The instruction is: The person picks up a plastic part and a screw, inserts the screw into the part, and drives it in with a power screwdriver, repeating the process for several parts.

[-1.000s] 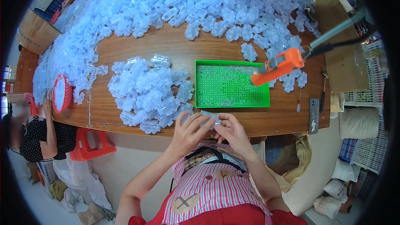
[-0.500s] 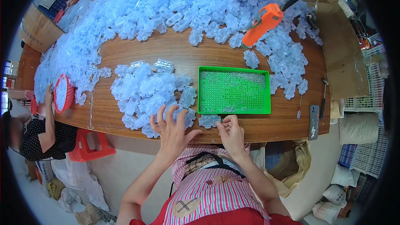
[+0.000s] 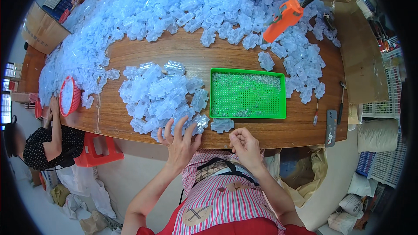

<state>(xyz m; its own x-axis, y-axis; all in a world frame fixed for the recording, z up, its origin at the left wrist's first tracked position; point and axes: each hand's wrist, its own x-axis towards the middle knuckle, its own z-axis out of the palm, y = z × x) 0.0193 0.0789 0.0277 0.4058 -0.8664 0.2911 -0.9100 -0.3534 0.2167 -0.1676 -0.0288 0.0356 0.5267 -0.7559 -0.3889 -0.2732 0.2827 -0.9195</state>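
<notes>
My left hand [image 3: 179, 144] is open, fingers spread, at the near edge of a small pile of clear plastic housings [image 3: 159, 91]. Its fingertips reach a housing at the pile's near right; I cannot tell if they touch it. My right hand [image 3: 245, 147] is closed with thumb and fingertips together at the table's front edge. Whatever it may hold is too small to make out. Between the hands one clear plastic housing [image 3: 222, 125] lies flat, apart from both. Just beyond it stands a green perforated tray [image 3: 284, 98] with many small metal screws, mostly along its far side.
An orange power screwdriver [image 3: 284, 20] hangs at the upper right. A great heap of clear housings [image 3: 174, 6] fills the table's far side. A hand screwdriver [image 3: 316, 117], a grey phone-shaped object [image 3: 330, 128] and a hammer-like tool [image 3: 341, 103] lie at right. A co-worker [image 3: 45, 146] sits left by a red basket [image 3: 75, 98].
My right hand has drawn back from the single housing toward me. My left hand has shifted slightly, fingers closer to the pile's edge. The hanging orange screwdriver has swung up and right.
</notes>
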